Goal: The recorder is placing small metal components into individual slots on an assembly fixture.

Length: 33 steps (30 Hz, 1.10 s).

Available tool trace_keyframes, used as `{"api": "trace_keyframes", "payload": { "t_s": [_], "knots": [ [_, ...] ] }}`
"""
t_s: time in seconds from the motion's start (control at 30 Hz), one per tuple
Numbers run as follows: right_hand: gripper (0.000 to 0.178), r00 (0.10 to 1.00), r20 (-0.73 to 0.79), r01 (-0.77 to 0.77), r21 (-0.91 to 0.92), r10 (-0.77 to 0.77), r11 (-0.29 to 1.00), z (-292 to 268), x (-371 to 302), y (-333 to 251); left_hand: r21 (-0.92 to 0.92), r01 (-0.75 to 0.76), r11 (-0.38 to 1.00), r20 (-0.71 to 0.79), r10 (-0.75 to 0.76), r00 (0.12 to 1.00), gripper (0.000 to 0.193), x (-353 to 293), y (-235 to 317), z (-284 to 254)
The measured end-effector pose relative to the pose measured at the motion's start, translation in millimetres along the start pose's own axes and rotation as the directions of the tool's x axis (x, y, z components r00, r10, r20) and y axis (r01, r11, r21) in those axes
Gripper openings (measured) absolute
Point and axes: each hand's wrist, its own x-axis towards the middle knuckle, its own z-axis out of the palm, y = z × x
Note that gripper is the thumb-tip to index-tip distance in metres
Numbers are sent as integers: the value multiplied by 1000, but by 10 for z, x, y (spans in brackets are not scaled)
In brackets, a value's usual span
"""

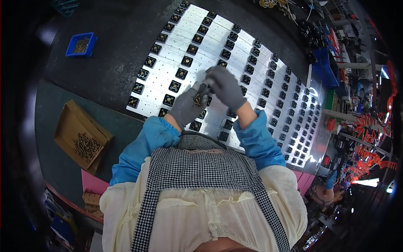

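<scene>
My left hand, in a grey glove, is cupped palm up around several small brass-coloured screws. Close beside it, my grey-gloved right hand has its fingers drawn together, slightly blurred; what they pinch, if anything, is hidden. Both hands are over silvery metal plates laid side by side with small holes in them. Rows of square black blocks sit on the plates, many with a brass-coloured piece in the middle.
On the dark table at the far left stands a blue bin of small metal parts. Nearer, a cardboard box holds a heap of copper-coloured screws. Another person is at the right, near crowded shelves with red parts.
</scene>
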Motion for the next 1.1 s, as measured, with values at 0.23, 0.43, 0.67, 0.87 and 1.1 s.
{"api": "trace_keyframes", "payload": {
  "t_s": [0.23,0.43,0.67,0.87,1.1],
  "knots": [
    [11,976,-170,-201,-462,137,864,-181,516,910,-219,77,973,3,-78,997,31,-108,68,82],
    [10,984,-77,-172,-593,158,786,-45,599,1077,-28,22,999,-104,-25,994,39,-190,143,177],
    [14,975,-67,-204,-639,211,741,-26,639,1006,135,-10,991,-92,23,996,37,-177,137,18],
    [14,978,-3,-161,-656,211,737,-44,643,1057,114,-31,993,-131,46,990,34,-150,116,148],
    [18,991,-78,-103,85,110,991,-181,524,446,96,14,995,-38,-10,999,29,-22,235,279]
  ]
}}
